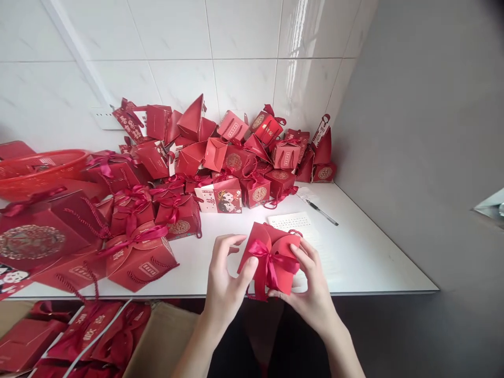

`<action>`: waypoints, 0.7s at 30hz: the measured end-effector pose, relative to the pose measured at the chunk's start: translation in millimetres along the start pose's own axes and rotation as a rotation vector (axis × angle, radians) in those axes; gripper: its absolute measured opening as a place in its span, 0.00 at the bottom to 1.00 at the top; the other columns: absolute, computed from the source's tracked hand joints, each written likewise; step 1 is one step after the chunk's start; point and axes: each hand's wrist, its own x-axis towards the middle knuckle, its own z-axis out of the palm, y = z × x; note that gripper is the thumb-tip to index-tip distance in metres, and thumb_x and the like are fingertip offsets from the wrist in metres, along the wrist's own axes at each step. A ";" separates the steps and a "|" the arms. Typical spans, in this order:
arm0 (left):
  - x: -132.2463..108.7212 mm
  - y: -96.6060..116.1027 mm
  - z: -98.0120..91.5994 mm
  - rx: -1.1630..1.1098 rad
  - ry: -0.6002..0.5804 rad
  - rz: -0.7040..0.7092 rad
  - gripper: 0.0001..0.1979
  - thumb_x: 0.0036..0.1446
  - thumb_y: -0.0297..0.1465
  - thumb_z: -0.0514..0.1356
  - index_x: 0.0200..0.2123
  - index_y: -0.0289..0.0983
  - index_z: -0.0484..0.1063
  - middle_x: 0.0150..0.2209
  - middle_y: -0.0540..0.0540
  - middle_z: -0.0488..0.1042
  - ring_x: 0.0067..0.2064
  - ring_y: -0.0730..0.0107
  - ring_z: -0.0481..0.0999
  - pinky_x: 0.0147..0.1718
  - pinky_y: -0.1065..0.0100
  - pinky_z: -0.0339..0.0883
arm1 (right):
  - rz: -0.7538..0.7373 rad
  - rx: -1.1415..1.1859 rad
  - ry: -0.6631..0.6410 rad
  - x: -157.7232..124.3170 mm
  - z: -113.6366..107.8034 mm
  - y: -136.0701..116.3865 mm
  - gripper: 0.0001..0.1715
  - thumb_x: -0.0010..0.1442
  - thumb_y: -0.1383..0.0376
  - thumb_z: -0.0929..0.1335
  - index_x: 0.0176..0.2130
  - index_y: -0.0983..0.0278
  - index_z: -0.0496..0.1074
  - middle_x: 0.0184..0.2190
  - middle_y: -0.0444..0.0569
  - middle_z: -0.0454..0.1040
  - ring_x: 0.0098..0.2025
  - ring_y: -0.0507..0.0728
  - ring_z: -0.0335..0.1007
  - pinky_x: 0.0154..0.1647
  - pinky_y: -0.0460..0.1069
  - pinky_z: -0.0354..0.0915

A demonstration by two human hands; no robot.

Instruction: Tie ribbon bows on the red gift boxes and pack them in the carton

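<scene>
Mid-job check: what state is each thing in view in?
Held box, shut, bow tied
Left hand, fingers parted, thumb against box
Right hand, gripping box
Piled boxes, heaped, many ribbon-tied
Pen, lying flat, cap unclear
Paper, flat, marked in rows
Carton, open, packed with red boxes

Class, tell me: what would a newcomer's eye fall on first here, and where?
Probably the bow-tied red box in the right grip, the left grip at its side, by the front edge of the white tabletop. Next, the heap of red gift boxes along the tiled wall, spreading leftward. A pen lies before the heap's right end.
</scene>
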 end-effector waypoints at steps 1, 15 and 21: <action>0.1 -0.4 0.9 -0.008 -0.006 -0.022 0.14 0.56 0.37 0.57 0.44 0.38 0.66 0.42 0.44 0.68 0.44 0.64 0.71 0.43 0.64 0.67 | 0.000 0.007 -0.012 -0.4 1.0 0.3 0.47 0.50 0.59 0.72 0.61 0.50 0.47 0.59 0.55 0.51 0.62 0.69 0.50 0.54 0.66 0.61; -5.5 -17.0 18.8 -0.006 0.092 -0.066 0.07 0.57 0.33 0.55 0.29 0.36 0.64 0.31 0.49 0.64 0.33 0.74 0.67 0.32 0.73 0.65 | 0.094 0.060 -0.158 -6.8 5.1 10.0 0.45 0.52 0.62 0.71 0.61 0.50 0.47 0.62 0.54 0.48 0.64 0.67 0.45 0.56 0.63 0.61; -8.9 -17.8 17.3 0.001 0.101 -0.073 0.08 0.58 0.33 0.55 0.28 0.37 0.63 0.31 0.49 0.63 0.33 0.74 0.66 0.31 0.74 0.63 | 0.130 0.154 -0.195 -5.7 5.4 10.0 0.43 0.53 0.61 0.71 0.61 0.49 0.48 0.62 0.53 0.46 0.65 0.66 0.43 0.54 0.61 0.64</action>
